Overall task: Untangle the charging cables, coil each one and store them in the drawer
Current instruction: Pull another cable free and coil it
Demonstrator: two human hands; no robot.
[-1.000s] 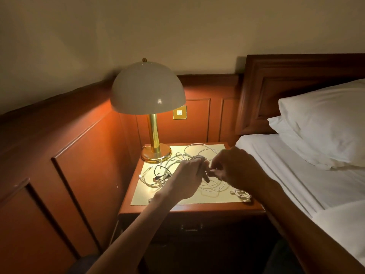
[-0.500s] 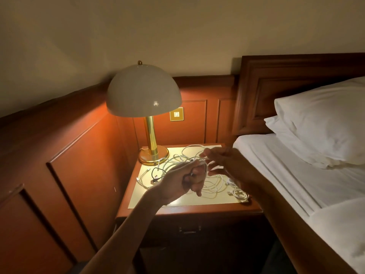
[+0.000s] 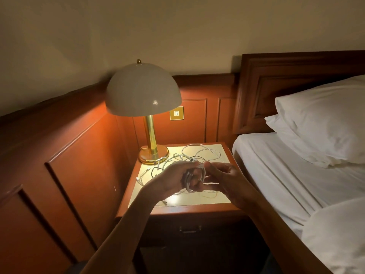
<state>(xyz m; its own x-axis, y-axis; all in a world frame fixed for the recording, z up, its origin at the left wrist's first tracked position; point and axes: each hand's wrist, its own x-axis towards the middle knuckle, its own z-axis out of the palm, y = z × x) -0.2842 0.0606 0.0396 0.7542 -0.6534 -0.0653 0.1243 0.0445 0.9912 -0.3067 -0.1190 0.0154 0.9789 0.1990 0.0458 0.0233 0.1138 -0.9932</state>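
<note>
Clasps one white cable coil in the left grip, curled tight round its loops, just above the counter. Pinches the same coil's right edge with the right grip, narrow between thumb and fingertips. Behind both, flat on the counter: one loose tangle of white cables, number of cords impossible to count, and one dark cable looping at its left side. Below the top, one drawer, closed. At the back left corner, one brass lamp, lit. To the right, one bed with two white pillows.
</note>
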